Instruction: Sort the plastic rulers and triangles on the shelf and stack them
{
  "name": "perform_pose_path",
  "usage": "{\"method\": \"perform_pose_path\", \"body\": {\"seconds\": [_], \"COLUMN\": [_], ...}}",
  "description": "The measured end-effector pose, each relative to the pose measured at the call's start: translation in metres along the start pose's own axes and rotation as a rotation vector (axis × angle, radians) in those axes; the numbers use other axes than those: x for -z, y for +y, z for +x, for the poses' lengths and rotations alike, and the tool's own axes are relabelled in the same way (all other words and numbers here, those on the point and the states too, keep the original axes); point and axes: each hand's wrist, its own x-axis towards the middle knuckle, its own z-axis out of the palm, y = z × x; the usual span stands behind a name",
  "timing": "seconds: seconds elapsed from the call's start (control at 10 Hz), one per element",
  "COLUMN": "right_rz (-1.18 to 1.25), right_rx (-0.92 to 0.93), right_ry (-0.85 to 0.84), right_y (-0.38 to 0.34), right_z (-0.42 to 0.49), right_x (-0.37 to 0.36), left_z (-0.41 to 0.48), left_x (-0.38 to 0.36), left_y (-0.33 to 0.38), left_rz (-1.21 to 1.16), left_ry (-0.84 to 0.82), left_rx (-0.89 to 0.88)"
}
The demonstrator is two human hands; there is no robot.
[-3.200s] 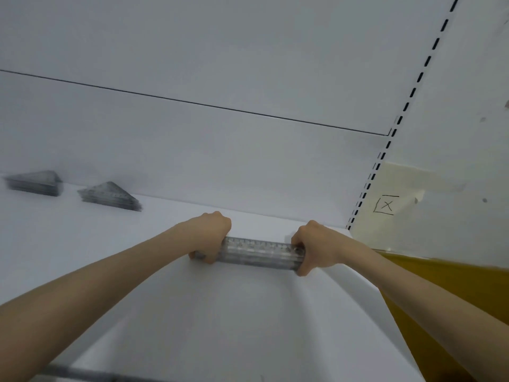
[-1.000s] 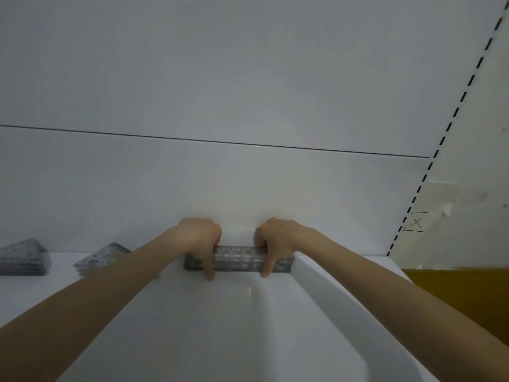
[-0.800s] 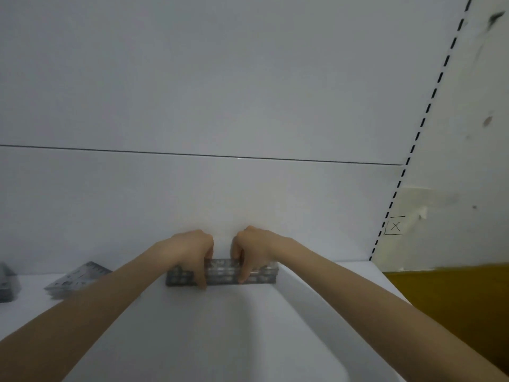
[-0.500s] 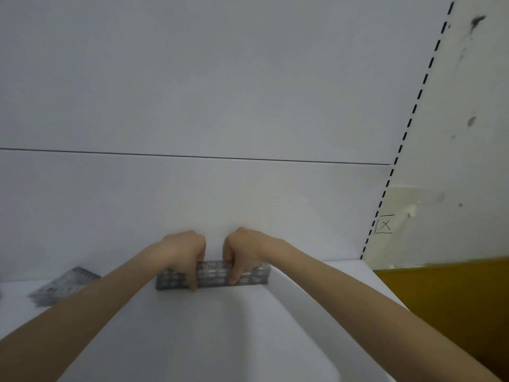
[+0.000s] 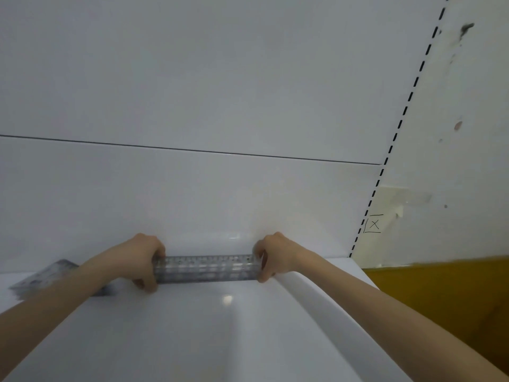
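person's two arms, uncovered from the frame edge to the wrist, left forearm [image 5: 68, 290] slim and smooth, right forearm [image 5: 371, 301] the same, left hand [image 5: 140, 257] and right hand [image 5: 275, 255] bare, knuckles showing as rounded bumps, fingernails too small to tell

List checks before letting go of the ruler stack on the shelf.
1. Grip of left hand on ruler stack, left end: ok.
2. Grip of right hand on its right end: ok.
3. Stack level, parallel to back panel: ok.
4. Rulers' edges flush: cannot tell, blurred.
5. Stack seated on shelf: cannot tell.
6. Apart from triangle stack at left: ok.
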Motion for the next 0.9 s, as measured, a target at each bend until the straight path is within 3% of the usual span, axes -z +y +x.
{"method": "perform_pose_path", "body": {"seconds": [0.1,0.3,0.7,0.9], "right_rz": [-0.024,-0.108,0.079,0.099], "right_rx": [-0.014,0.009,-0.071,-0.127], "right_ry": [-0.018,-0.042,0.085,0.152], "right_y": [-0.009,-0.02,-0.009,-0.007], "right_z": [0.004,0.007,-0.013,-0.035], "right_x": [0.0,0.004,-0.004,-0.005], "left_z": [0.0,-0.004,-0.012,-0.042], "left_x": [-0.001,0.001,0.011,0.013], "left_y": [0.005,0.012,0.011,0.008], "left_rz": [0.101,0.081,0.028,0.011], "left_ry": [0.024,0.037,0.06,0.239], "left_rx": [0.045,0.076,0.064,0.08]}}
